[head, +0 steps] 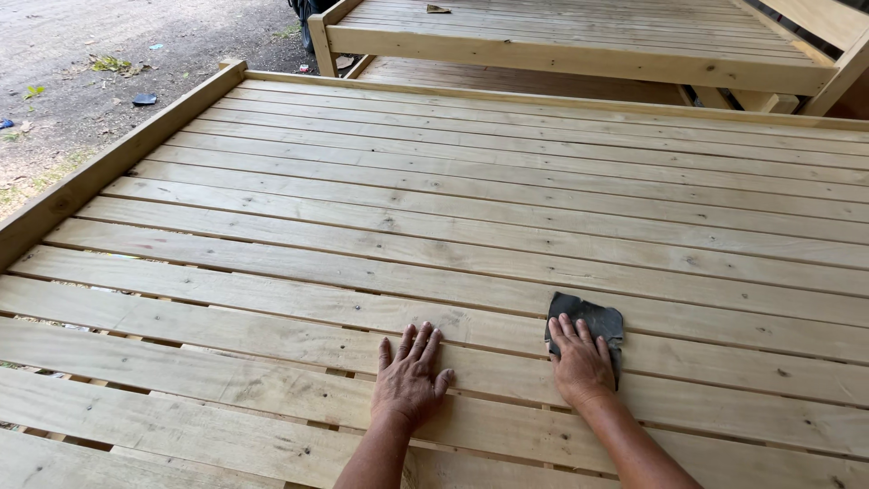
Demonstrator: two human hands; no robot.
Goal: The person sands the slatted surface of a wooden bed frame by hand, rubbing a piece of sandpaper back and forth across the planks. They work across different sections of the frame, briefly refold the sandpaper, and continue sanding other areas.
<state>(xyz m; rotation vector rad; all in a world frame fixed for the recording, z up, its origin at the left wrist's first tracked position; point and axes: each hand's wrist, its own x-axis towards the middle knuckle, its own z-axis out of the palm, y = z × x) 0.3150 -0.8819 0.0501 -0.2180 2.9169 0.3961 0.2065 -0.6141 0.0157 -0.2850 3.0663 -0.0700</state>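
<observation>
A dark grey sheet of sandpaper [597,319] lies on a pale wooden slat of a slatted bed frame [453,208]. My right hand [579,362] presses flat on the sheet's near part, fingers extended over it. My left hand [409,376] rests flat on the bare slats a little to the left, fingers spread, holding nothing. Both forearms enter from the bottom edge.
The frame's raised side rail [109,167] runs along the left, with gravel ground [81,72] and litter beyond it. A second wooden bed frame [579,41] stands behind the far rail. Gaps show between the near slats at lower left.
</observation>
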